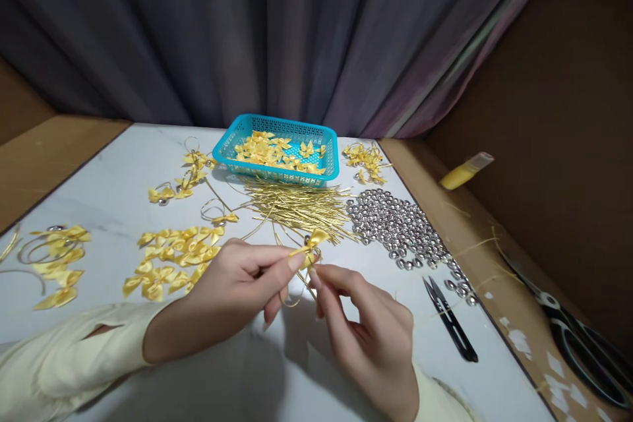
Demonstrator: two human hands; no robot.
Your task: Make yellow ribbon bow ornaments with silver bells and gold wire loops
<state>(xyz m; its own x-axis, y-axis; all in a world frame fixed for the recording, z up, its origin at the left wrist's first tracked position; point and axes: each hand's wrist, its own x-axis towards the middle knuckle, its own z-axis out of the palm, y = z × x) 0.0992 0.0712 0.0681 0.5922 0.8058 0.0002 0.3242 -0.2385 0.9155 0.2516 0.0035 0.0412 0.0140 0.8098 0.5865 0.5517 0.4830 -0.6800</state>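
My left hand (237,280) pinches a yellow satin ribbon bow (316,237) between thumb and forefinger, in front of my chest above the white table. My right hand (368,323) meets it from the other side, its thumb and fingertips closed on the thin gold cord (293,304) just below the bow. A loop of that cord hangs under the fingers. Something small, dark and shiny shows beside the bow, partly covered. Behind the hands lies a heap of gold cords (297,204). Loose yellow bows (180,247) are grouped left of my left hand.
A blue basket (337,155) of bows stands at the back. Small shiny silver beads (390,221) are piled at right, near black thread snips (451,320). Large scissors (568,330) and a yellow tube (465,171) lie on the brown right edge. Bows with cord loops (59,257) lie left.
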